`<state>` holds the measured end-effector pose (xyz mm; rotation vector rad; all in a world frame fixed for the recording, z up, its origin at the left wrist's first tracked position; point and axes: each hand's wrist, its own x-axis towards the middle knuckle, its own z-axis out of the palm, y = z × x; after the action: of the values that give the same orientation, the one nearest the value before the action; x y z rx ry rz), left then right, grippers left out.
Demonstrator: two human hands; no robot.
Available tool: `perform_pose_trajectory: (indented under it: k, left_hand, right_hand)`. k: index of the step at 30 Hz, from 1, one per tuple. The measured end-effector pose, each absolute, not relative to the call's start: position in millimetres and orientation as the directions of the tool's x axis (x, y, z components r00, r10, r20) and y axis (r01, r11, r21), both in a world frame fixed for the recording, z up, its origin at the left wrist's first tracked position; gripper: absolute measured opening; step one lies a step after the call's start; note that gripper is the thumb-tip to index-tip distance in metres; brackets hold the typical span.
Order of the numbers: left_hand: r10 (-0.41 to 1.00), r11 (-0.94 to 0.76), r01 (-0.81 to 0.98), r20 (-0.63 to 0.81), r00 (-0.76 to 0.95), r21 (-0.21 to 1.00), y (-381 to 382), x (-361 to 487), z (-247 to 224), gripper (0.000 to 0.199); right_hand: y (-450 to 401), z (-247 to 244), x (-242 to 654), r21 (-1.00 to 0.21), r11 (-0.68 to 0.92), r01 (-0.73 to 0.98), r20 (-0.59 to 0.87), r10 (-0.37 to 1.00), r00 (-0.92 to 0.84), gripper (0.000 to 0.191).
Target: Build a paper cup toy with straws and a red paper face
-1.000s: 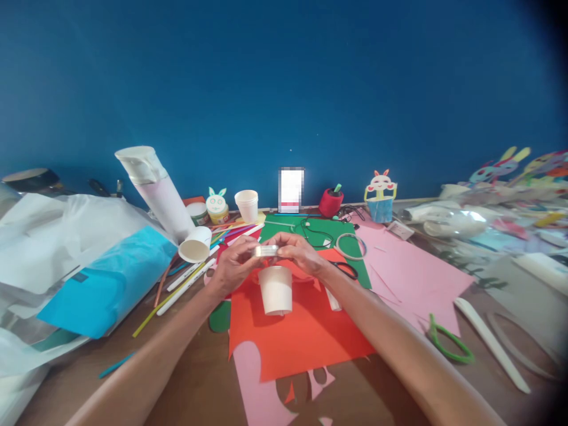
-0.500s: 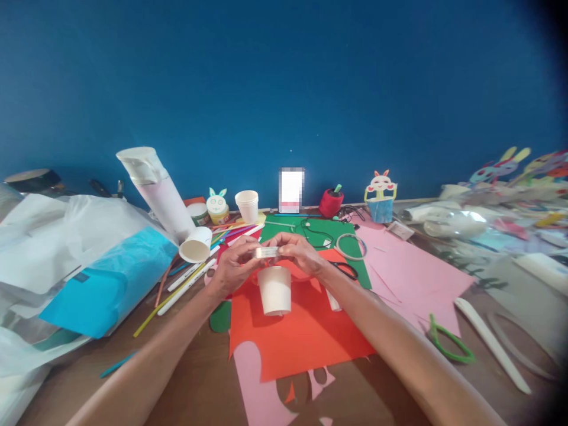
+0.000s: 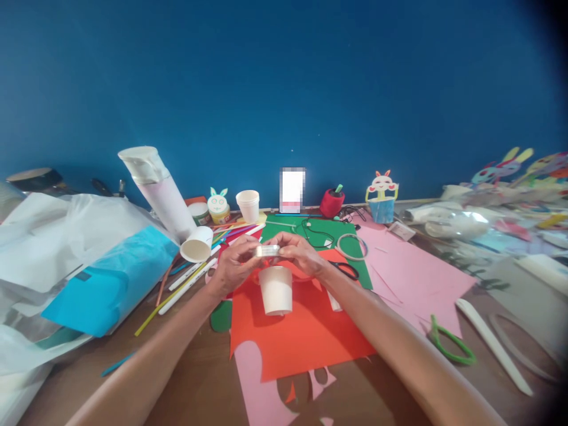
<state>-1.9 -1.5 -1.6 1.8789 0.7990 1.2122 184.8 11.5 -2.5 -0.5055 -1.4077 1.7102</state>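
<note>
A small pale piece (image 3: 267, 251), perhaps a roll of tape though too blurred to be sure, is held up above the orange paper (image 3: 306, 349), between the fingertips of both hands. The left hand (image 3: 237, 263) pinches one end and the right hand (image 3: 302, 254) pinches the other, the fingers curled close around it. So short a piece gives little to grip, so uneven pressure could make it twist or slip out.

Just below it is a white cup (image 3: 277, 290); whether it stands on the paper or hangs clear of it, I cannot tell. A dropped piece or a lowered wrist could knock or dent it, since it looks light and thin-walled. Some red shapes show behind the cup, too hidden to make out, and could be creased by a careless finger.

Beside the right wrist are the black handles of scissors (image 3: 348, 270); an outward swing of that arm might drag them. The orange paper overlaps a pink sheet (image 3: 248, 373) with cut-out curves, so a forearm pulling on it could shift both across the brown surface (image 3: 199, 378).

Farther left, pens (image 3: 186, 287) and a cup on its side (image 3: 196, 244) could roll if the left elbow nudges them.
</note>
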Motion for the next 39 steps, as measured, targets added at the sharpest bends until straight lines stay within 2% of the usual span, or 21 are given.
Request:
perform_pose_trajectory:
  k: [9,12,16,20,27,32,36,39]
  left_hand:
    - [0.759,-0.651,0.364,0.561,0.331,0.666,-10.5,3.6,8.1,0.014]
    - [0.771,-0.636,0.343,0.564,0.295,0.691,-10.8,5.1,8.3,0.019]
    - [0.797,-0.596,0.186,0.547,0.256,0.781,-4.5,3.0,0.5,0.030]
    - [0.813,-0.542,0.081,0.498,0.301,0.836,0.5,-0.7,-6.3,0.022]
    - [0.731,-0.676,0.212,0.603,0.319,0.706,-2.2,-0.9,2.4,0.012]
    - [0.712,-0.702,0.353,0.593,0.376,0.619,-5.8,0.2,8.5,0.011]
    - [0.714,-0.700,0.384,0.589,0.377,0.602,-8.8,1.7,9.8,0.010]
    - [0.740,-0.672,0.364,0.571,0.356,0.645,-8.5,2.4,8.2,0.017]
  right_hand:
    - [8.6,8.4,187.2,-0.981,0.138,-0.140,0.193,0.807,-0.558,0.015]
    - [7.9,8.3,187.2,-0.978,0.145,-0.149,0.204,0.805,-0.557,0.015]
    - [9.0,1.2,184.2,-0.958,0.136,-0.254,0.258,0.798,-0.545,0.015]
    - [9.2,-1.9,181.1,-0.941,0.115,-0.318,0.282,0.787,-0.549,0.016]
    - [8.2,0.9,181.1,-0.953,0.095,-0.289,0.248,0.791,-0.560,0.015]
    - [6.9,7.5,182.5,-0.974,0.141,-0.176,0.217,0.805,-0.553,0.013]
    - [4.0,13.6,182.4,-0.981,0.154,-0.115,0.192,0.823,-0.534,0.014]
    - [3.2,11.2,180.7,-0.979,0.134,-0.154,0.196,0.824,-0.531,0.014]
